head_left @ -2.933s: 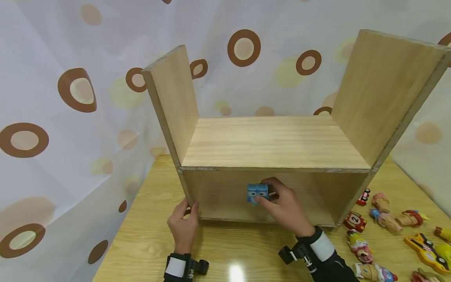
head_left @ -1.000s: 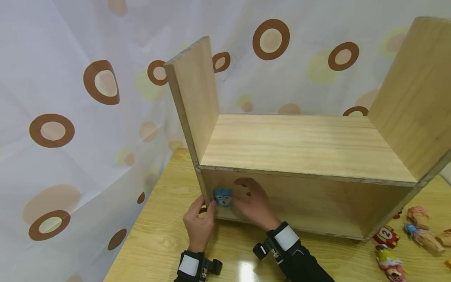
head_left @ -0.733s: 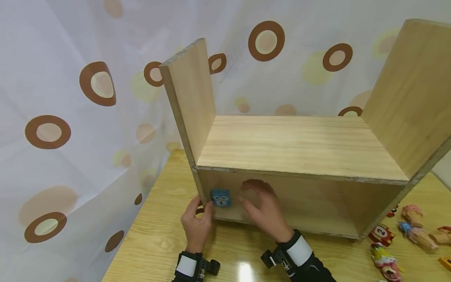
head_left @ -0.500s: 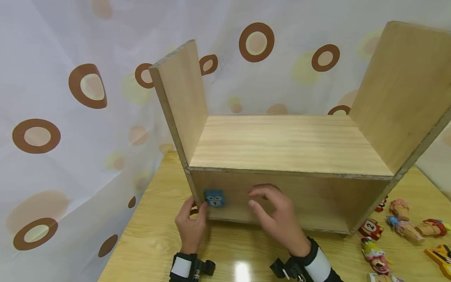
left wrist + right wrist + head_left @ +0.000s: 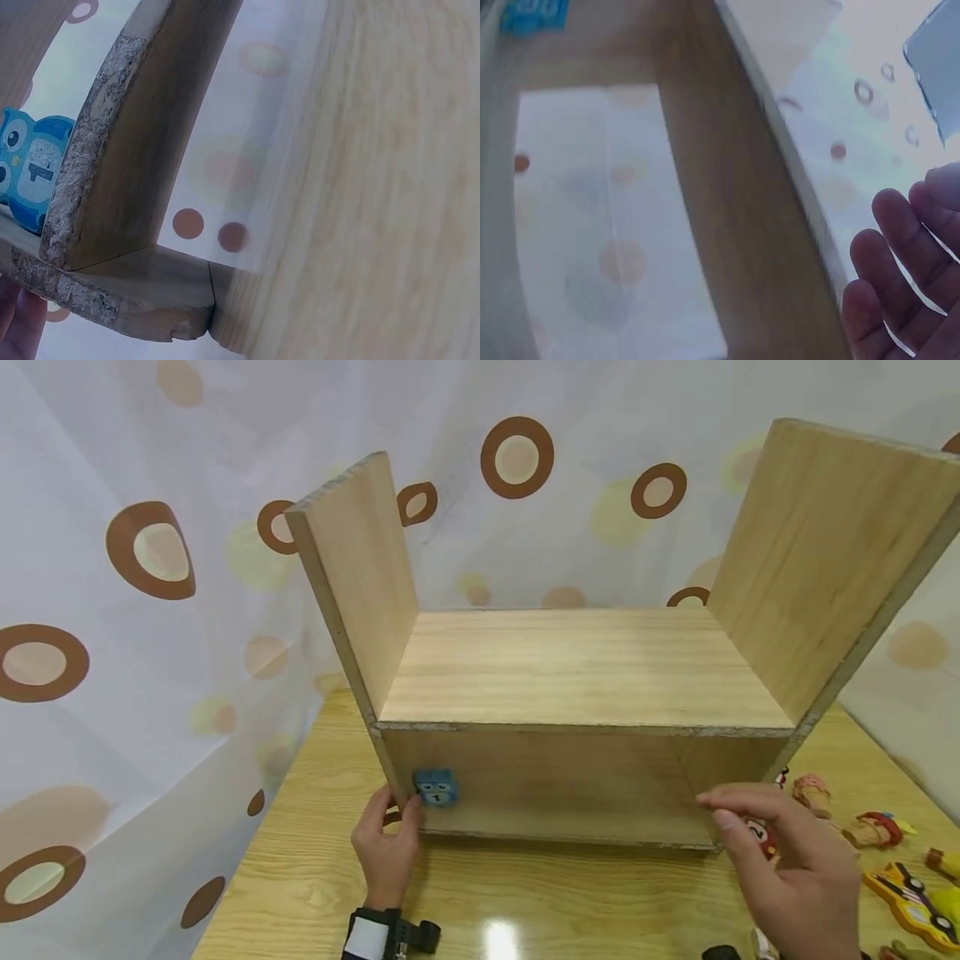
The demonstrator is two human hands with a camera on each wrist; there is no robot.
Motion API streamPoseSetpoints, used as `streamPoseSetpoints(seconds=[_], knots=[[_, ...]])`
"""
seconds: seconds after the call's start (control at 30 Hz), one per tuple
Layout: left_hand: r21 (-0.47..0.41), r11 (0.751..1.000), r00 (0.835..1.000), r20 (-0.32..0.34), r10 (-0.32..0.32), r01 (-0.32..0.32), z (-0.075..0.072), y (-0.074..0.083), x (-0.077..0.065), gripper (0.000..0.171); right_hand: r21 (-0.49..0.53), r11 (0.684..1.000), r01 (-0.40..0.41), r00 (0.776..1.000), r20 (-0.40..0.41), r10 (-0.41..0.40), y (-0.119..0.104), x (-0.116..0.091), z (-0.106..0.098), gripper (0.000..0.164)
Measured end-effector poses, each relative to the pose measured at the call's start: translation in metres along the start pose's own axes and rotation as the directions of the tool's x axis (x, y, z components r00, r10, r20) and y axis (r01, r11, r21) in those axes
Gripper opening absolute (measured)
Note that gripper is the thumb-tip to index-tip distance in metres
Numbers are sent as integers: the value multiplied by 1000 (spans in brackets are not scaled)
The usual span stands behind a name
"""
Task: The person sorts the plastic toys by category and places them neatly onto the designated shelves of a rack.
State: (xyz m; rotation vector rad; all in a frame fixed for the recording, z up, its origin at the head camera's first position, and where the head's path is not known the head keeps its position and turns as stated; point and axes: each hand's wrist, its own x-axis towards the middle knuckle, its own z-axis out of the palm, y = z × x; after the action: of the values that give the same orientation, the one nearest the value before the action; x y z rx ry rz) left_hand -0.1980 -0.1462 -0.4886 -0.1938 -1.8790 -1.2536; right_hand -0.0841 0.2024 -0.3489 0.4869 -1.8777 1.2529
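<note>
A two-level wooden shelf (image 5: pixel 585 667) stands on the table. Inside its lower compartment, near the left wall, a blue owl toy (image 5: pixel 437 787) with a number 1 stands upright; the same owl toy (image 5: pixel 36 166) shows at the left of the left wrist view. My left hand (image 5: pixel 386 852) grips the front edge of the shelf's left side panel, thumb close to the owl. Off the shelf's lower right corner hovers my right hand (image 5: pixel 795 868), fingers loosely bent and holding nothing, partly covering the toys behind it. Its fingers (image 5: pixel 889 259) appear bare in the right wrist view.
Small toys lie on the table right of the shelf: a red piece (image 5: pixel 759 833) with a 2, a yellow toy car (image 5: pixel 911 903) and cone-shaped figures (image 5: pixel 873 829). A patterned curtain (image 5: pixel 570 543) hangs behind. The shelf's right panel (image 5: pixel 832 560) rises beside the toys.
My right hand carried the owl to the left end of the lower compartment, let it go, then moved out to the right. The left hand keeps its grip; the head view swung left and back.
</note>
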Motion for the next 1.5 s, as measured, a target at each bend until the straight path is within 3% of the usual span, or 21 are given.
streamPoseSetpoints(seconds=[0.07,0.13,0.23,0.33,0.43,0.57,0.7,0.87,1.0,1.17,1.4,1.5], knots=[[-1,1000,1000,10,-18,18,-2,0,0,29,-81,991,-107,994,-40,104,7,0,-15,18],[1,999,999,14,-35,35,-6,-1,0,27,-190,956,-226,974,-74,215,19,-2,-28,16],[13,999,999,2,-39,39,-10,-2,-1,28,-353,845,-402,913,-90,397,47,-8,-48,15],[27,999,1000,-11,-23,23,-13,-4,-2,30,-485,733,-477,844,-21,535,80,-15,-67,24],[33,999,1000,-8,-11,12,-11,-5,-3,31,-591,669,-451,775,112,622,108,-16,-83,36],[35,999,999,-6,-33,33,-8,-4,-3,29,-653,657,-377,717,244,653,137,-14,-94,41],[43,998,999,-11,-39,39,-6,-3,-4,29,-705,620,-343,669,280,689,162,-15,-103,41],[53,999,1000,-7,-10,10,-6,-4,-3,33,-738,566,-366,595,282,753,182,-22,-109,49],[49,999,1000,-14,-7,7,-6,-6,-3,34,-747,563,-353,546,324,773,191,-21,-109,56],[52,998,1000,-21,-20,21,-4,6,-2,32,-741,598,-305,499,411,763,197,-15,-108,59],[18,1000,1000,-12,19,-19,-3,33,5,26,-715,625,-315,386,505,772,200,-19,-107,63],[19,999,999,-25,34,-33,-2,33,7,28,-710,647,-278,406,523,749,202,-22,-103,61]])
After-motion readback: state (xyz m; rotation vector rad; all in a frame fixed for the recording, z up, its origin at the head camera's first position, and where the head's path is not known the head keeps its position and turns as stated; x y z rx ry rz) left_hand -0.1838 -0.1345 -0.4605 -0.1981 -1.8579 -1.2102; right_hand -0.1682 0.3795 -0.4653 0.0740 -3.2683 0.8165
